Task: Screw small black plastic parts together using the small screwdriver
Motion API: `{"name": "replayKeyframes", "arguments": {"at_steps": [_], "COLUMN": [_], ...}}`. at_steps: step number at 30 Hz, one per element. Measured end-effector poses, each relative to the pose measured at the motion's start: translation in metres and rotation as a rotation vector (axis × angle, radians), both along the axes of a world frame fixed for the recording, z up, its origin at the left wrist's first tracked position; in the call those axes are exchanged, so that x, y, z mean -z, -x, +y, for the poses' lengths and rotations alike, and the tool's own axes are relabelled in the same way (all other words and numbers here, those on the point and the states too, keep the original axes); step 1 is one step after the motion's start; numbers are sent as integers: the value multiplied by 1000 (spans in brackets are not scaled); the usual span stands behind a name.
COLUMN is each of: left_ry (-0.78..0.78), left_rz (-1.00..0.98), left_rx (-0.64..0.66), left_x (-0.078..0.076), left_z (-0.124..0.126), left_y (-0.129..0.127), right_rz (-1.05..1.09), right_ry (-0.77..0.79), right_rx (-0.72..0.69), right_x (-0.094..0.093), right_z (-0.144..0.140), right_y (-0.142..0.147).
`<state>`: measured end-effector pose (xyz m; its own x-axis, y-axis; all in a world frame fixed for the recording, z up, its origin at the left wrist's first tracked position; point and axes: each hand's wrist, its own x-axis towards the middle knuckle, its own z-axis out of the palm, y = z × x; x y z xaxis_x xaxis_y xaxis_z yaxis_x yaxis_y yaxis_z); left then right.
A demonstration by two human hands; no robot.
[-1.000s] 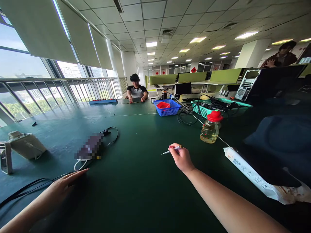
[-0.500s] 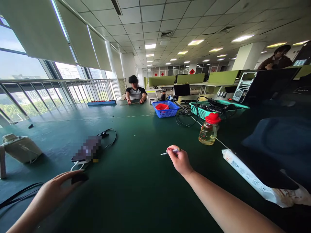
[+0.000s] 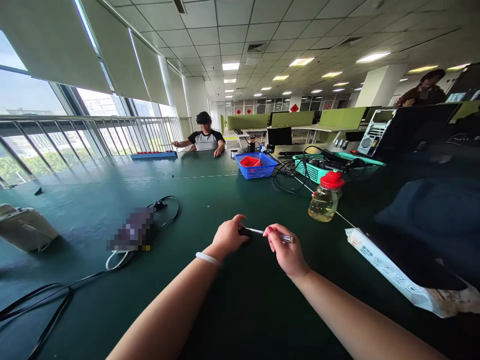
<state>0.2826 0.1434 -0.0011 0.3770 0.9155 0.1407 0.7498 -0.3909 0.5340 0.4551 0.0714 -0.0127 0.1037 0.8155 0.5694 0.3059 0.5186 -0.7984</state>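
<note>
My left hand [image 3: 229, 236], with a white band at the wrist, is closed around a small black object [image 3: 244, 232], mostly hidden by the fingers, so its kind is unclear. In my right hand [image 3: 285, 250] is a slim silver pen-like tool [image 3: 288, 238], pinched between thumb and fingers. Its thin shaft points left, and the tip meets or nearly meets the black object; I cannot tell which. Both hands are close together over the dark green table [image 3: 221, 200].
A phone-like device [image 3: 133, 230] with cables lies left, past it a beige box [image 3: 26, 227]. A red-lidded bottle [image 3: 325, 197], a white packet [image 3: 390, 272] and a dark bag [image 3: 431, 220] stand right. Blue [image 3: 258, 171] and green baskets [image 3: 313, 171] are farther back. A person [image 3: 205, 137] sits opposite.
My left hand has swung from beside the phone-like device to the middle, bringing the black object to the tool's tip. The right hand has shifted slightly right. The person opposite has moved an arm outward.
</note>
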Motion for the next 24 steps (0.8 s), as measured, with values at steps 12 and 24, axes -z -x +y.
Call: {"name": "replayKeyframes", "arguments": {"at_steps": [12, 24], "left_ry": [-18, -108], "left_rz": [-167, -62], "left_rx": [51, 39], "left_x": [21, 20], "left_z": [1, 2], "left_y": [6, 6], "right_rz": [-177, -97], "right_ry": [-77, 55], "right_rx": [18, 17], "right_x": [-3, 6], "right_z": [-2, 11], "right_y": [3, -5]}}
